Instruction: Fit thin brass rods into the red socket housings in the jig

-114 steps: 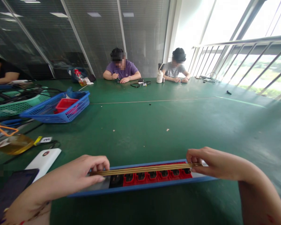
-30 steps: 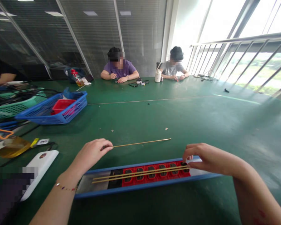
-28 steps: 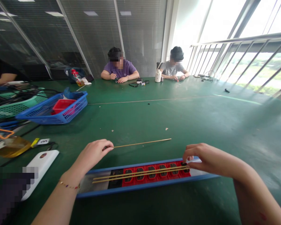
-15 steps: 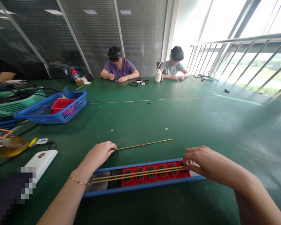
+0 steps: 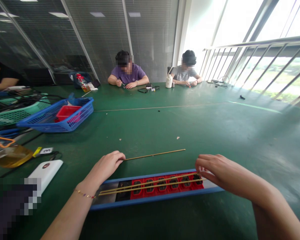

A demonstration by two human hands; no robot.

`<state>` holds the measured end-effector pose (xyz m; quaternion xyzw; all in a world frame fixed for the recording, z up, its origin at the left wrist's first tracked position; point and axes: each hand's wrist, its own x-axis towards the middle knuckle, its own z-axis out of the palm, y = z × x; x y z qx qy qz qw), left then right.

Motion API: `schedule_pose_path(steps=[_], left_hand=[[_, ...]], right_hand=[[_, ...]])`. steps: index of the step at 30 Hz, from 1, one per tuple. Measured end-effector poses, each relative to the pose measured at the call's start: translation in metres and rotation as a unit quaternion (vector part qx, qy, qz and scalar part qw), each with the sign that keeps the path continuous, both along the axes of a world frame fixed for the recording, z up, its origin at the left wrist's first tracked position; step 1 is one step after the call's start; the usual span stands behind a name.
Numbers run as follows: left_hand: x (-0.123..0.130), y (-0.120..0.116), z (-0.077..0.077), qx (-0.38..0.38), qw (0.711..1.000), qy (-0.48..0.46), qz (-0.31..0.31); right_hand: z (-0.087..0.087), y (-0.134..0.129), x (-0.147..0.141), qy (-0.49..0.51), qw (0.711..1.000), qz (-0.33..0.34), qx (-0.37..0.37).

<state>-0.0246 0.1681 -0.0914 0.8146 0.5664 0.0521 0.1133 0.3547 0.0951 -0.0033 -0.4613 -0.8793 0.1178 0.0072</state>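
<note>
My left hand point(image 5: 111, 160) rests on the table with its fingers pressed together at the near end of a thin wooden stick point(image 5: 155, 155), which lies on the tabletop. In front of me is a long, narrow tray point(image 5: 157, 197) with blue edges. It holds a row of red frames point(image 5: 168, 191) with dark centres and, left of them, a black block point(image 5: 123, 195). Two more thin sticks lie lengthwise over the tray. My right hand point(image 5: 212, 166) is closed on the right end of the upper stick point(image 5: 150, 183); the lower stick point(image 5: 162, 185) ends just under its fingers.
To the left are a white power bank point(image 5: 46, 170), a bottle of yellow liquid point(image 5: 15, 156), a blue basket point(image 5: 77, 121) with a red box, and a green basket point(image 5: 10, 116). Two people sit across the table, another at far left. Small scraps dot the tabletop.
The right end of the upper stick has moved away from the lower one with my right hand, so the two now spread apart there. My left hand stays in place.
</note>
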Motion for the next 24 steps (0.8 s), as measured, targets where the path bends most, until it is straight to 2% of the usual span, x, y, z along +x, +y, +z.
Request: schedule_pose_path(steps=[5,9,12,18,24], left_hand=[[0.000,-0.001,0.000,0.001,1.000,-0.006,0.004],[0.000,-0.001,0.000,0.003,1.000,-0.008,0.003],[-0.001,-0.001,-0.001,0.003,1.000,-0.009,0.002],[-0.002,0.000,0.000,-0.015,1.000,-0.015,0.000],[-0.001,0.001,0.003,-0.022,0.999,-0.029,0.008]], right_hand=[[0.006,0.002,0.004,0.051,0.997,-0.029,-0.041],[0.014,0.006,0.007,0.109,0.989,0.024,-0.092],[0.016,0.009,0.011,0.142,0.985,0.032,-0.090],[0.012,0.017,0.028,0.173,0.982,-0.038,-0.063],[-0.001,0.028,0.037,0.157,0.980,-0.086,-0.081]])
